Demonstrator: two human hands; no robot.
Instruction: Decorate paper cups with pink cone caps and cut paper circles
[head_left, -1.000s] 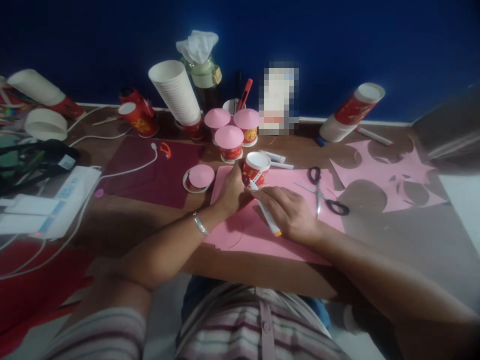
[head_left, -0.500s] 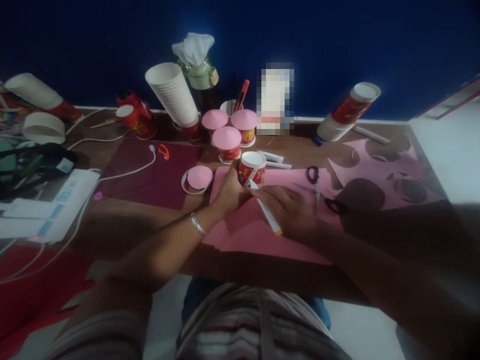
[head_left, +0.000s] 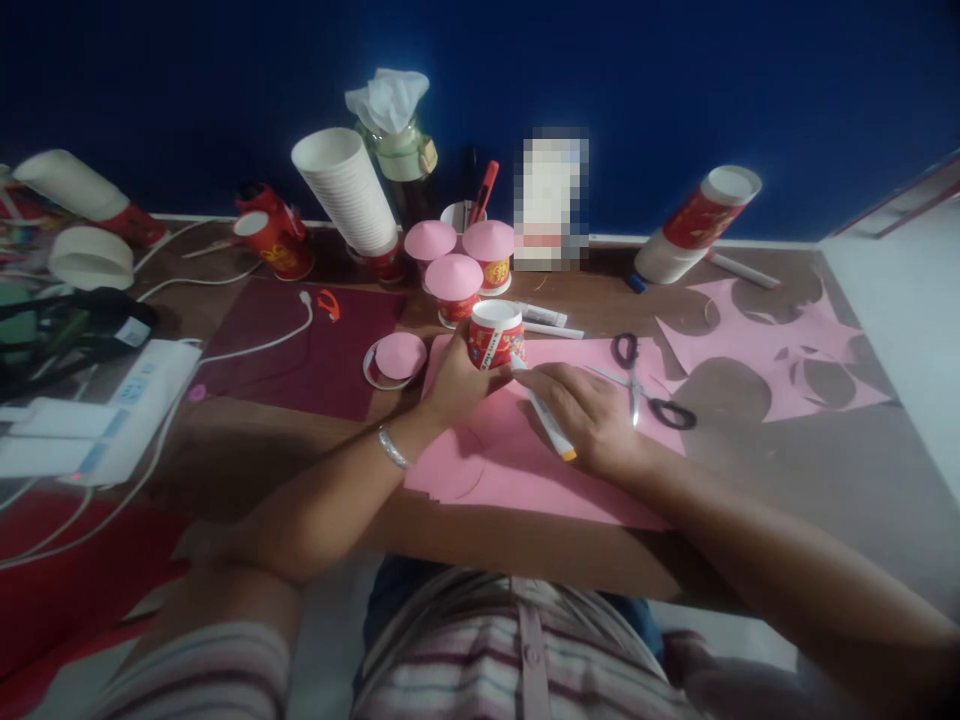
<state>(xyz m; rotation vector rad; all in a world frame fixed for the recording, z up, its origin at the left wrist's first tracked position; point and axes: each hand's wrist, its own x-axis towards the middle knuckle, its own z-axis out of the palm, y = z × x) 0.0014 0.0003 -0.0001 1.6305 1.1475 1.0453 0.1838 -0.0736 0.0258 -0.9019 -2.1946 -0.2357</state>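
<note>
My left hand (head_left: 455, 385) is wrapped round a small red printed paper cup (head_left: 496, 338). Its white rimmed end faces up, and a white strip runs down its side. Between the fingers of my right hand (head_left: 581, 410) is a slim white tube (head_left: 551, 425) with a yellow-orange end. The tube's narrow tip is at the lower right side of the cup; whether it touches cannot be made out. Both hands are over pink paper sheets (head_left: 517, 480). Black-handled scissors (head_left: 634, 385) lie open on the paper, right of my right hand.
Behind the cup stand red cups with pink paper cones (head_left: 454, 277). A pink paper disc (head_left: 400, 356) lies to the left. Farther back are a tall cup stack (head_left: 345, 185) and another stack (head_left: 697, 225). Cut pink scraps (head_left: 795, 350) lie right; white cables (head_left: 240, 350) run left.
The cup has shifted slightly left and turned, so its white strip slants more. My right hand and the tube have moved a little right. The light on the table has become brighter.
</note>
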